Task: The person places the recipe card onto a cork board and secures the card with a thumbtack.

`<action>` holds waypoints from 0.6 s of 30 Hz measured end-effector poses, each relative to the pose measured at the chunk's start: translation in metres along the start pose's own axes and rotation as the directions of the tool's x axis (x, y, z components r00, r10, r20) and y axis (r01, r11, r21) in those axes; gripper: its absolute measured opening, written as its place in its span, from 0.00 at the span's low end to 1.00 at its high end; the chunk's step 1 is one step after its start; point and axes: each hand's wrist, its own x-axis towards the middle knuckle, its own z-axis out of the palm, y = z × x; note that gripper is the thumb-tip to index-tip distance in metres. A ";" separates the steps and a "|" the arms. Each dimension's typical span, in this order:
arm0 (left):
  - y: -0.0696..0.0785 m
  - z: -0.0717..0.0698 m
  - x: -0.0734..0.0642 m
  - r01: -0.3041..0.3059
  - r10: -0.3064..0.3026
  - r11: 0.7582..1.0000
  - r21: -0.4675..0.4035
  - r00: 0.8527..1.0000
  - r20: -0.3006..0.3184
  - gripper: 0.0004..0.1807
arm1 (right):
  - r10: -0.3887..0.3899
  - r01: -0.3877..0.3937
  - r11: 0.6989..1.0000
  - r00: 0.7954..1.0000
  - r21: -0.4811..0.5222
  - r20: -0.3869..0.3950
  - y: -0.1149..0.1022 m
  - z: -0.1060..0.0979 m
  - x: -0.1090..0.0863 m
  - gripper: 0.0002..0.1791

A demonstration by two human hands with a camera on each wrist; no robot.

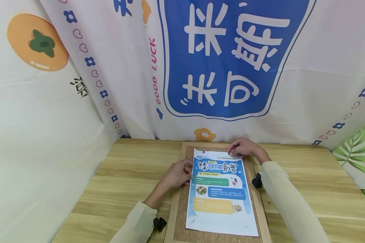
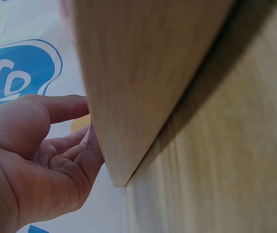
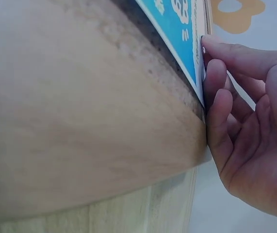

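A printed poster (image 1: 219, 222) in blue and white lies on a cork board (image 1: 181, 216) with a wooden frame (image 1: 169, 227). A small purple push pin (image 1: 203, 152) stands at the poster's upper left corner. At the upper right corner my right hand (image 1: 243, 147) pinches a small dark push pin (image 1: 229, 154) between thumb and finger, against the paper; its tip is hidden. My left hand (image 1: 178, 173) rests at the board's left side, fingertips touching the frame and the poster's left edge. In the left wrist view, the left hand's thumb and loosely bent fingers touch the frame's side.
The board lies on a wooden table (image 1: 109, 189), its top close to the printed cloth backdrop (image 1: 134, 101). A small red object (image 1: 269, 203) lies on the table to the right of the board. Black wrist devices (image 1: 159, 223) sit on both sleeves.
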 end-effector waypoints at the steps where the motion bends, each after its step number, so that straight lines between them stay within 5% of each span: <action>1: 0.000 0.000 0.000 0.000 0.000 1.000 0.000 1.000 0.000 0.23 | 0.000 0.000 1.000 1.000 0.004 -0.002 0.000 0.000 0.000 0.13; 18: -0.001 0.000 0.000 -0.004 0.004 1.000 -0.008 1.000 0.003 0.22 | -0.024 0.022 0.999 0.999 0.039 0.028 0.003 -0.001 -0.002 0.16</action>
